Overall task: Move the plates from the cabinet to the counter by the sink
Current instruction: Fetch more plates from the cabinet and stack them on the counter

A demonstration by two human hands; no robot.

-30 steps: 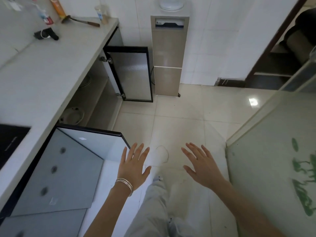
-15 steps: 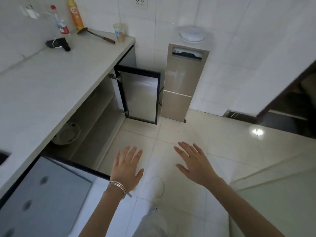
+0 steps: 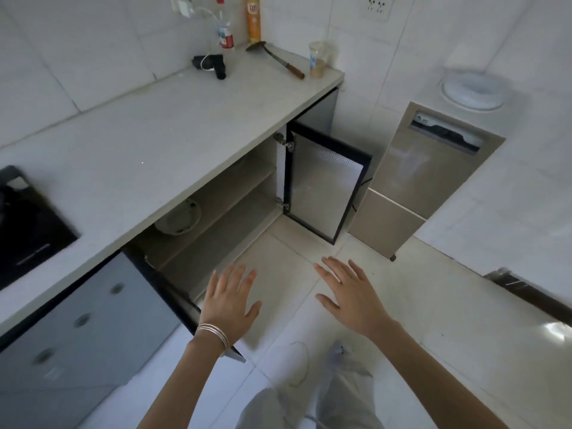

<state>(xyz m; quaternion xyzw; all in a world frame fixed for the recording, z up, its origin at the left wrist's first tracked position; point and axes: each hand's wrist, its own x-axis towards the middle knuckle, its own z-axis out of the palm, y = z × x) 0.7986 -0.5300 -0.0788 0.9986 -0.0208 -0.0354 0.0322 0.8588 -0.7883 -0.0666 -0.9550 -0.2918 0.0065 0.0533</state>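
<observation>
Both the left hand (image 3: 229, 300) and right hand (image 3: 353, 294) hover empty with fingers spread, low in the frame. A plate (image 3: 179, 218) sits on the open cabinet (image 3: 216, 209) shelf, centre-left, beneath the tabletop (image 3: 148, 144).

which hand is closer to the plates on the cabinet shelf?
Left. The left hand hovers open just outside the cabinet opening, below-right of the plates; the right hand is farther right over the floor.

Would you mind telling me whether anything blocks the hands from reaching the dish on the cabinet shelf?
Nothing visible does. Both cabinet doors stand open, and the dish sits exposed on the shelf under the counter. The left hand and right hand hover empty over bare floor.
</observation>
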